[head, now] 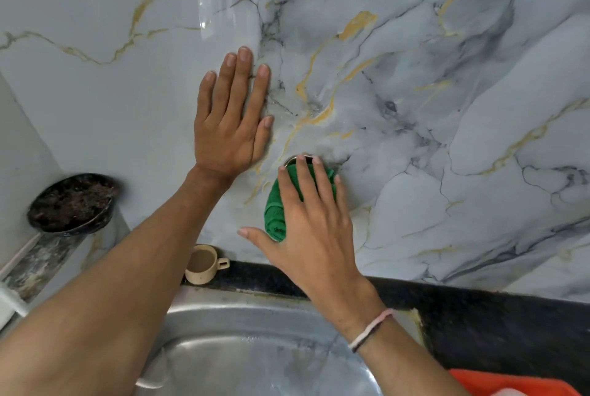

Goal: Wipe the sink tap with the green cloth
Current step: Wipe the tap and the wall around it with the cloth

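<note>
My right hand (311, 223) presses the green cloth (276, 208) over the sink tap, which sticks out of the marble wall above the steel sink (242, 354). Only the tap's chrome base ring (292, 160) shows at my fingertips; the rest of the tap is hidden under the cloth and hand. The cloth is bunched, with a rolled end poking out by my thumb. My left hand (230, 121) lies flat on the wall, fingers spread, up and left of the tap, holding nothing.
A beige cup (202, 264) stands on the black counter edge (479, 309) behind the sink. A dark round bowl (71, 204) sits on a ledge at the left. An orange object (510, 384) shows at the bottom right corner.
</note>
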The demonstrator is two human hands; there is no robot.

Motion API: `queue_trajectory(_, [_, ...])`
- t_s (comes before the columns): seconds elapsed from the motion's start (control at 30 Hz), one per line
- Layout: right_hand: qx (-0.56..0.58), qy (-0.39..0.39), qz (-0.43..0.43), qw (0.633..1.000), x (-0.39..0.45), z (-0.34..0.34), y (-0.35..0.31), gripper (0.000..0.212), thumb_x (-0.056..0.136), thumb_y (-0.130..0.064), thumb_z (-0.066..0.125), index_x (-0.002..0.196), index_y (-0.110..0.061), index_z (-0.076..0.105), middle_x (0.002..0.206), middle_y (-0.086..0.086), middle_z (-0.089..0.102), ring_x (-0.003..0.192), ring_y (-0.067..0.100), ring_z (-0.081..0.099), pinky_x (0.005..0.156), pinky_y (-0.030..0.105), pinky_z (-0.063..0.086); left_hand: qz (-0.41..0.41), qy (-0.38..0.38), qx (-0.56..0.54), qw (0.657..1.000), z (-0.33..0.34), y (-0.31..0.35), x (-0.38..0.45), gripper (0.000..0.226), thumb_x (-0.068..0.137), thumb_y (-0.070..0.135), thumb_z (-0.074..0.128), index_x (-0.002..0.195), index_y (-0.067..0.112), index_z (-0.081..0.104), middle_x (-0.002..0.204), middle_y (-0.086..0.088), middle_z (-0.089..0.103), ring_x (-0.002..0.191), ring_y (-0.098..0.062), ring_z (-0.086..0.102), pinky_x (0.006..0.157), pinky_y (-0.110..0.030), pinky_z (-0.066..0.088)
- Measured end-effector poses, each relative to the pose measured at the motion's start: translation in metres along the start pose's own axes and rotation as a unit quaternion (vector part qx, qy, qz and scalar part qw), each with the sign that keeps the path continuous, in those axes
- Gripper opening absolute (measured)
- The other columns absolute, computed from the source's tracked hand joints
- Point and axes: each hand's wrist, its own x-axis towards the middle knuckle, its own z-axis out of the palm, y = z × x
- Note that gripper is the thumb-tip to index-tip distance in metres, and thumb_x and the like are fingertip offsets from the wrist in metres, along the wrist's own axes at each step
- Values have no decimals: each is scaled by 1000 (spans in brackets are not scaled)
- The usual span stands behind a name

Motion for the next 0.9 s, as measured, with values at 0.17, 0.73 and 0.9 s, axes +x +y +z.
queue_trajectory(0.17, [-38,126,-44,990,-21,22,1,71,97,-59,57,145,-6,57,159,21,50,153,42,37,123,65,30,-3,-4,-1,1000,-2,1,1,65,103,35,27,163,10,23,159,-25,44,152,-37,33,134,-41,7])
queue_trajectory(0.73, [324,123,-10,938,-155,78,22,35,97,-59,63,114,-34,81,123,-12,81,124,11,71,115,30,48,-8,-6,12,1000,0,1,0,66,101,34,29,162,10,24,159,-24,43,151,-37,35,134,-41,7])
queue_trajectory(0.9, [701,28,536,469,-108,53,43,46,84,-68,67,110,-31,77,110,8,83,99,32,80,75,44,67,-9,-5,12,1000,3,0,-2,67,101,34,29,163,11,22,160,-23,42,153,-36,32,134,-42,8])
